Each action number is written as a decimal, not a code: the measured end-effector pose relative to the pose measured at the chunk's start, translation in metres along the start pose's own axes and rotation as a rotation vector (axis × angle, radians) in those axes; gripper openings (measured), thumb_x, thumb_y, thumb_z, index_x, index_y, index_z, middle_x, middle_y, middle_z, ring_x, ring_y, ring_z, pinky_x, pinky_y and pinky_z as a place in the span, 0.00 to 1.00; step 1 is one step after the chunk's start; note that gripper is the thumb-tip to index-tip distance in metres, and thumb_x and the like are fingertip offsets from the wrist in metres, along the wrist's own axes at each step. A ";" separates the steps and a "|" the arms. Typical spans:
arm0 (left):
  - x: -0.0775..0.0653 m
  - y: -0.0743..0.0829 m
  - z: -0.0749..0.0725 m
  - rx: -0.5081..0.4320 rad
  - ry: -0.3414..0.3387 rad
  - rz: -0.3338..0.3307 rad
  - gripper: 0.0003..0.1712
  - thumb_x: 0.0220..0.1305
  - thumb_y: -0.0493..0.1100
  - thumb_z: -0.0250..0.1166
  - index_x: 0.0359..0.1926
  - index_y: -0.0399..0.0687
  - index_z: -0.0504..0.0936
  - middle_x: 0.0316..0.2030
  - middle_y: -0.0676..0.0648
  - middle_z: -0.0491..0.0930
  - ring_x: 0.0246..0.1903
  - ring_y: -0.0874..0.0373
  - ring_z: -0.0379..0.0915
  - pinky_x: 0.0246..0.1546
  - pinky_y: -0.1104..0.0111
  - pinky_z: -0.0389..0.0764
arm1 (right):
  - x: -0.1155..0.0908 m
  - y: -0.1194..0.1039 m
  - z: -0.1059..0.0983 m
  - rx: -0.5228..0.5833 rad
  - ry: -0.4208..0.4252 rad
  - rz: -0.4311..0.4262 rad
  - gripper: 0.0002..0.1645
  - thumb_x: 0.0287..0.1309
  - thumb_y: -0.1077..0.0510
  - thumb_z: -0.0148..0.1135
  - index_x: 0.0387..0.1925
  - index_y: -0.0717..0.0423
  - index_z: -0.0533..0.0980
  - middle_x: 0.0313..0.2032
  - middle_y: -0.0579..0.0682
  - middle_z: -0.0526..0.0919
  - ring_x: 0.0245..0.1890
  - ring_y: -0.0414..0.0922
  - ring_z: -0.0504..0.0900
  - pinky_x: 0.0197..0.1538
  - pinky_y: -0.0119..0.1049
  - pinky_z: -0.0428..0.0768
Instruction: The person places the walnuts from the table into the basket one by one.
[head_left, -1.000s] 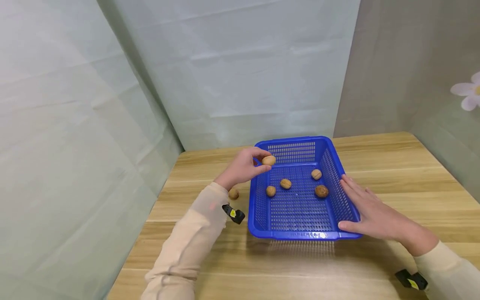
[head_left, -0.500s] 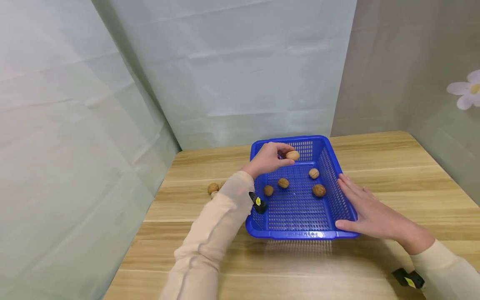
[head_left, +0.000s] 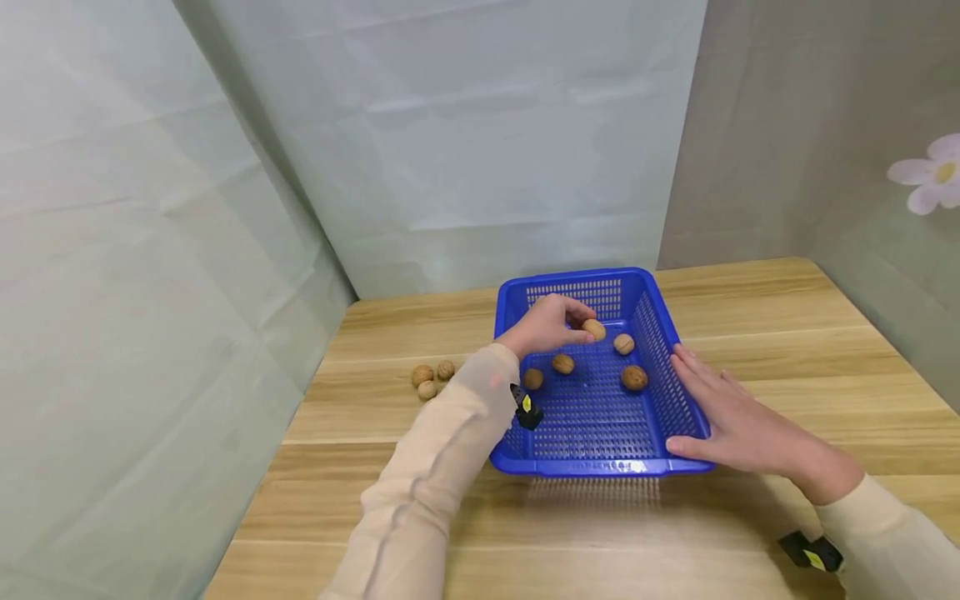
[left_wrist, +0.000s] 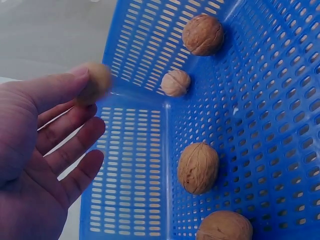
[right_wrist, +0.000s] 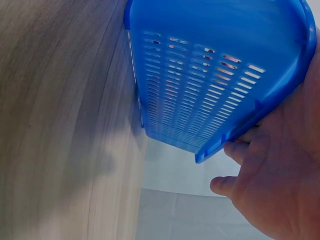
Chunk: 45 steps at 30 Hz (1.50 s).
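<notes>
A blue perforated plastic basket stands on the wooden table. My left hand pinches a pale walnut between thumb and fingertips, over the far part of the basket; in the left wrist view this walnut is blurred. Several walnuts lie apart on the basket floor, among them a darker walnut near the right wall and a small one farther back. My right hand rests along the basket's right rim with fingers extended, its thumb at the near right corner. In the right wrist view, fingers touch the rim from outside.
To the left of the basket, a group of three walnuts lies on the table. Pale cloth hangs behind the table and along its left side. A strapped black camera sits at my left wrist.
My left hand has carried the walnut rightward from the basket's left rim to over its inside, then dipped lower. The loose walnuts at left have come into view. My right hand stays on the rim.
</notes>
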<state>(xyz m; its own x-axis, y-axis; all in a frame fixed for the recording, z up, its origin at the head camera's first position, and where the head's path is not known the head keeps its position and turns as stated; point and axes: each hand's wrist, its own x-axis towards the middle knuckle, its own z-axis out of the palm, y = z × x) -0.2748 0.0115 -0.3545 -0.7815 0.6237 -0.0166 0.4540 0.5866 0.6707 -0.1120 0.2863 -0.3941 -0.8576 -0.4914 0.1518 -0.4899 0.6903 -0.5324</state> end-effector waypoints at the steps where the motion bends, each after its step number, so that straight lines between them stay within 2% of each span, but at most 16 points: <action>1: 0.000 0.000 0.000 -0.010 -0.002 -0.005 0.21 0.58 0.44 0.71 0.53 0.45 0.82 0.43 0.51 0.83 0.39 0.66 0.77 0.42 0.75 0.76 | 0.000 0.000 0.000 -0.002 0.000 0.001 0.64 0.51 0.39 0.68 0.75 0.61 0.42 0.75 0.57 0.38 0.72 0.61 0.43 0.63 0.71 0.47; 4: -0.001 0.001 0.001 -0.024 0.002 -0.014 0.19 0.59 0.43 0.70 0.51 0.46 0.83 0.43 0.49 0.83 0.39 0.66 0.77 0.42 0.74 0.76 | 0.000 0.001 0.001 0.001 -0.003 0.000 0.64 0.51 0.39 0.68 0.75 0.61 0.42 0.75 0.57 0.38 0.72 0.62 0.43 0.63 0.71 0.47; 9: -0.005 0.005 0.000 -0.028 0.017 -0.021 0.18 0.60 0.44 0.70 0.51 0.47 0.83 0.42 0.53 0.83 0.39 0.66 0.76 0.42 0.74 0.77 | -0.002 0.003 0.003 0.017 0.004 0.003 0.64 0.51 0.40 0.69 0.75 0.60 0.42 0.75 0.57 0.38 0.72 0.62 0.43 0.63 0.71 0.46; 13: -0.011 0.007 -0.005 -0.026 0.030 -0.001 0.19 0.60 0.45 0.69 0.52 0.48 0.82 0.42 0.55 0.82 0.40 0.67 0.76 0.42 0.74 0.77 | -0.001 0.004 0.004 0.026 -0.007 0.007 0.64 0.52 0.40 0.68 0.75 0.58 0.40 0.75 0.56 0.37 0.73 0.61 0.42 0.64 0.70 0.44; 15: -0.015 0.008 -0.010 -0.009 0.044 0.006 0.19 0.60 0.46 0.69 0.53 0.49 0.82 0.42 0.57 0.82 0.40 0.68 0.76 0.41 0.74 0.77 | -0.001 0.004 0.004 0.027 -0.009 0.009 0.64 0.52 0.40 0.68 0.75 0.58 0.40 0.75 0.56 0.37 0.73 0.61 0.41 0.65 0.69 0.44; 22: -0.034 0.003 -0.038 -0.011 0.139 0.023 0.19 0.60 0.43 0.69 0.52 0.46 0.82 0.45 0.49 0.83 0.41 0.63 0.77 0.41 0.72 0.78 | -0.001 0.004 0.004 0.028 -0.010 0.004 0.64 0.52 0.40 0.68 0.75 0.59 0.40 0.75 0.56 0.36 0.73 0.61 0.42 0.64 0.69 0.44; 28: -0.060 -0.021 -0.063 -0.041 0.212 -0.021 0.20 0.60 0.42 0.69 0.53 0.42 0.82 0.45 0.46 0.83 0.43 0.59 0.77 0.45 0.68 0.78 | -0.001 0.004 0.003 0.021 -0.007 0.003 0.64 0.53 0.40 0.68 0.75 0.60 0.40 0.75 0.56 0.36 0.72 0.62 0.42 0.64 0.69 0.45; 33: -0.086 -0.050 -0.074 -0.088 0.256 -0.079 0.19 0.61 0.39 0.68 0.52 0.36 0.81 0.45 0.39 0.82 0.42 0.54 0.77 0.45 0.62 0.79 | -0.002 0.003 0.002 0.022 -0.009 0.004 0.64 0.53 0.40 0.68 0.75 0.60 0.40 0.75 0.57 0.36 0.73 0.61 0.42 0.65 0.69 0.45; 36: -0.100 -0.066 -0.077 -0.079 0.274 -0.123 0.18 0.61 0.40 0.68 0.51 0.37 0.82 0.44 0.40 0.82 0.42 0.54 0.77 0.44 0.61 0.79 | -0.002 0.003 0.001 0.020 -0.008 0.002 0.64 0.53 0.40 0.68 0.75 0.59 0.40 0.75 0.57 0.37 0.73 0.61 0.42 0.65 0.69 0.44; 41: -0.123 -0.090 -0.078 -0.041 0.283 -0.226 0.18 0.62 0.43 0.68 0.52 0.44 0.82 0.43 0.46 0.82 0.42 0.55 0.77 0.42 0.63 0.80 | -0.003 0.004 0.000 0.016 -0.002 -0.003 0.64 0.52 0.40 0.68 0.75 0.60 0.40 0.75 0.56 0.37 0.73 0.61 0.42 0.65 0.69 0.45; 45: -0.138 -0.112 -0.072 -0.042 0.283 -0.273 0.17 0.61 0.42 0.68 0.51 0.43 0.82 0.45 0.43 0.82 0.42 0.54 0.77 0.40 0.62 0.79 | -0.004 0.003 0.000 0.018 -0.007 0.001 0.64 0.53 0.40 0.68 0.75 0.59 0.39 0.75 0.56 0.36 0.73 0.59 0.41 0.65 0.68 0.45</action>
<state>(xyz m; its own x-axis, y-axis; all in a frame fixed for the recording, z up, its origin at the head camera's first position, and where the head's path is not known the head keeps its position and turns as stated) -0.2491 -0.1774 -0.3737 -0.9608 0.2771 0.0023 0.1996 0.6863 0.6994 -0.1106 0.2902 -0.3968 -0.8568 -0.4947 0.1458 -0.4864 0.6811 -0.5473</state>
